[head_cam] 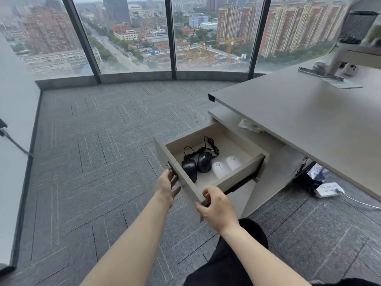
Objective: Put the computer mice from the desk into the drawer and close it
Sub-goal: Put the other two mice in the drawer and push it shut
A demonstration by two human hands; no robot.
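The drawer (pixel 186 178) stands pulled wide open from the cabinet under the tabletop (pixel 305 112), its front panel angled toward the lower left. Four computer mice lie inside on the drawer floor in a rough row. At 9 o'clock of the group is a small black mouse (pixel 189 169), just beside a larger black mouse (pixel 204 163) whose cable (pixel 210 145) loops toward 12 o'clock. To 3 o'clock of these lie a white mouse (pixel 219 169) and, further toward 2 o'clock, a second white mouse (pixel 234 162), close to the drawer's right side wall.

The left hand (pixel 166 187) is at the outer face of the drawer front, near a small metal lock (pixel 169 166) at its 12 o'clock; its fingers (pixel 172 178) are loosely extended, and whether they touch the panel cannot be told. The right hand (pixel 216 205) is at the near corner of the drawer front, its fingers (pixel 206 191) curled over the top edge and thumb below, gripping the panel.

A crumpled tissue (pixel 248 124) lies on the cabinet top beneath the tabletop edge. At 3 o'clock on the carpet (pixel 92 151), a white power strip (pixel 327 189) rests beside a dark bag. Tall windows (pixel 134 34) at 12 o'clock show a city
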